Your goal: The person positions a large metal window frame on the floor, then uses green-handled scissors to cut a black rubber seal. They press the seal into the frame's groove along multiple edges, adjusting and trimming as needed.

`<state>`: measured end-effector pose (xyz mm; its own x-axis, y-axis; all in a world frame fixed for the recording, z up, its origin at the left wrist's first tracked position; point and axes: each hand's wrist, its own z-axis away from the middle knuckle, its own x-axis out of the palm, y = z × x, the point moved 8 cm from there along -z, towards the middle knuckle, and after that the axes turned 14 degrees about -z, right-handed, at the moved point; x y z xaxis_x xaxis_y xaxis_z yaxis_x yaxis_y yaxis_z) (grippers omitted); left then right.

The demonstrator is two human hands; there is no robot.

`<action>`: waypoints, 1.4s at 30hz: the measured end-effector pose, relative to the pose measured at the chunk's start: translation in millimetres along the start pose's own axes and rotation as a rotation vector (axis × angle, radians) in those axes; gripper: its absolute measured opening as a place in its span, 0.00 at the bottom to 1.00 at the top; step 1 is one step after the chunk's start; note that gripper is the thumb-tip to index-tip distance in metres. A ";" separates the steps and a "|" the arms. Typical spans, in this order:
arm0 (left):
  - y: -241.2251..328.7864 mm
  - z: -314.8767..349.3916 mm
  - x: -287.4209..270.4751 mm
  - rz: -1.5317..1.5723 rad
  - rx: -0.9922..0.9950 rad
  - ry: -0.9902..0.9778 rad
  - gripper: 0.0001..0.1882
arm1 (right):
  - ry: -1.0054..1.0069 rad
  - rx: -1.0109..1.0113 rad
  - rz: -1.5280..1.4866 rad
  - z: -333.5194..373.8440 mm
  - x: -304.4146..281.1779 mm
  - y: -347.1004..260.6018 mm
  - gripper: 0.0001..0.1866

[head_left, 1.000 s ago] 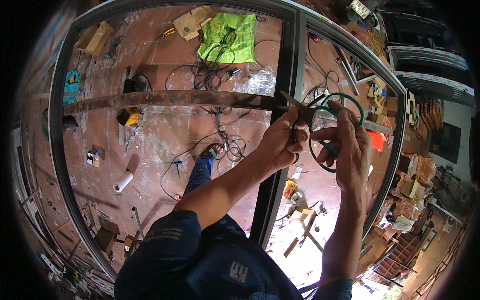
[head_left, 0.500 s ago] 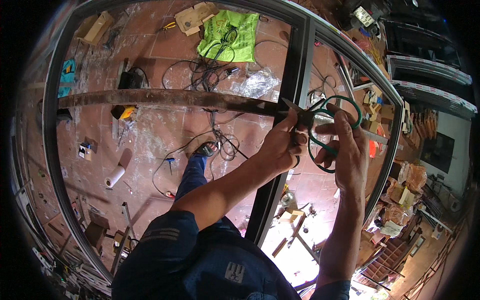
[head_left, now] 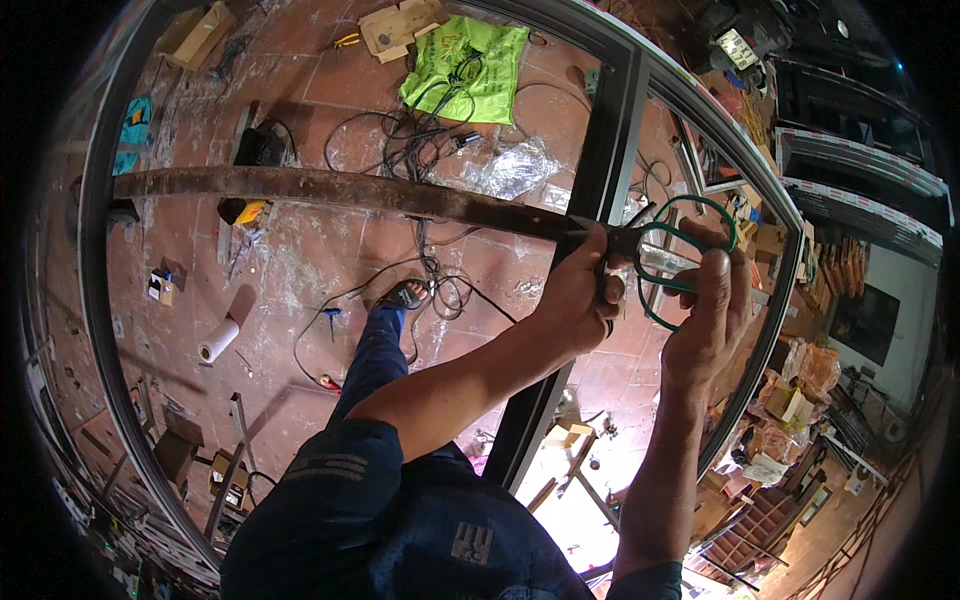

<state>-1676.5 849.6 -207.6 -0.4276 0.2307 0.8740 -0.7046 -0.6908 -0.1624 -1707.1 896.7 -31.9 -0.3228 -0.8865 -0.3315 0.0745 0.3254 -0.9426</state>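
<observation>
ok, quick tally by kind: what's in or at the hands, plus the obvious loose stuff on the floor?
Hands: 2, left hand and right hand
Green-handled scissors: 1, held by both hands
Long rusty strip at the left hand: 1
Dark metal frame: 1
Green bag on the floor: 1
White roll on the floor: 1
Total: 7

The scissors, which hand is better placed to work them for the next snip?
Right, most likely. The right hand has its fingers through the green loops of the scissors, while the left hand is wrapped around the blades' base by the dark frame bar, only steadying.
</observation>
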 end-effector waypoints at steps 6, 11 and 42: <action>2.8 0.7 4.9 0.010 0.053 -0.011 0.19 | 0.058 -0.088 -0.009 -10.3 6.0 -4.2 0.23; 5.8 -4.4 5.1 0.011 0.062 0.014 0.19 | 0.055 0.028 -0.366 -20.2 8.5 14.0 0.26; -6.9 11.4 -17.4 -0.046 0.019 -0.082 0.25 | 0.244 -0.276 -0.355 92.1 8.9 44.9 0.36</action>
<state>-1657.8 842.5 -216.5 -0.3470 0.2063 0.9149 -0.7109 -0.6942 -0.1131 -1619.7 873.1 -80.7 -0.4959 -0.8665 0.0575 -0.3211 0.1215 -0.9392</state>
